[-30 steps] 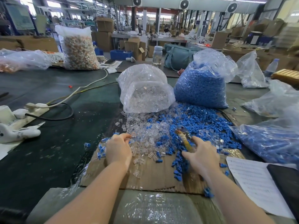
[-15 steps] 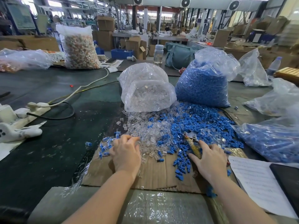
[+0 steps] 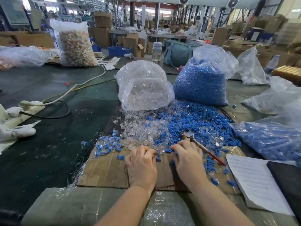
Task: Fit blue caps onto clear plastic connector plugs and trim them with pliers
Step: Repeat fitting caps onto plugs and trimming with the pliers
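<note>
Fingers (image 3: 150, 152) of our left hand (image 3: 142, 167) curl knuckles-up at the near edge of the clear plugs (image 3: 138, 128); whether they pinch one we cannot tell; our right hand (image 3: 189, 162), palm down just beside it at 3 o'clock, bends its fingertips onto the blue caps (image 3: 195, 118), its hold unclear; both forearms run in from 6 o'clock; the pliers (image 3: 202, 146) lie on the cardboard (image 3: 105, 172) at the right hand's 1 o'clock, touching its outer edge.
</note>
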Available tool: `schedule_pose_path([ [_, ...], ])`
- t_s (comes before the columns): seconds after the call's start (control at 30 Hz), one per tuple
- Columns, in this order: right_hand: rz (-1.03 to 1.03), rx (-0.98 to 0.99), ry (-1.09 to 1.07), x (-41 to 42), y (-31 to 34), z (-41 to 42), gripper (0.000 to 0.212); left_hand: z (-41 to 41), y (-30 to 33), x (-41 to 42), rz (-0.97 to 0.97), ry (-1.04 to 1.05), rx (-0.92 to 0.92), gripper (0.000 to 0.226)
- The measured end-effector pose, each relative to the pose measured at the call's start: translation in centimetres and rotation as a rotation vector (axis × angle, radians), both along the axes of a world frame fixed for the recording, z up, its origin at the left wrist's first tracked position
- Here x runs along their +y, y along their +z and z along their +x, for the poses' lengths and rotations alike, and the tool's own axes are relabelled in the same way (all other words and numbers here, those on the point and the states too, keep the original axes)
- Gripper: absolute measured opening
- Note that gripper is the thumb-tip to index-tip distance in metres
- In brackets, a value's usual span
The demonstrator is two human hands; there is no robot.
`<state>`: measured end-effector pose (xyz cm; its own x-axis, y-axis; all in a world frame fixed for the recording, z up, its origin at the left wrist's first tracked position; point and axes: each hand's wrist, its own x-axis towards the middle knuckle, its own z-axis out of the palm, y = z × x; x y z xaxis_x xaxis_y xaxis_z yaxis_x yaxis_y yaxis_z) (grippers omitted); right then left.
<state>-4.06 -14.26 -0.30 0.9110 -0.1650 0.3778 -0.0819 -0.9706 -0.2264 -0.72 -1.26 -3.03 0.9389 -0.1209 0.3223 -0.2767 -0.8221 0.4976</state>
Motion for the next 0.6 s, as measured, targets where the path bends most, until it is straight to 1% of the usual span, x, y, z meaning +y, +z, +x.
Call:
schedule_pose_path([
  [0.07, -0.006, 0.074, 0.025, 1.0, -0.4, 0.5, 0.028, -0.1, 0.0, 0.1, -0.012, 0.007, -0.014, 0.020],
  [0.2, -0.013, 0.141, -0.026, 2.2, -1.1, 1.4, 0.031, -0.3, 0.0, 0.2, -0.050, 0.010, -0.051, 0.017],
  [0.3, -0.003, 0.147, -0.078, 2.6, -1.0, 1.8, 0.026, -0.4, -0.1, 0.3, -0.023, -0.016, -0.034, 0.020],
  [0.4, 0.008, 0.154, -0.131, 2.9, -1.1, 2.3, 0.019, -0.4, -0.1, 0.3, -0.051, -0.028, -0.039, 0.019],
  [0.6, 0.000, 0.152, -0.185, 3.0, -1.3, 2.9, 0.018, -0.6, 0.0, 0.4, -0.089, -0.029, -0.057, 0.015],
])
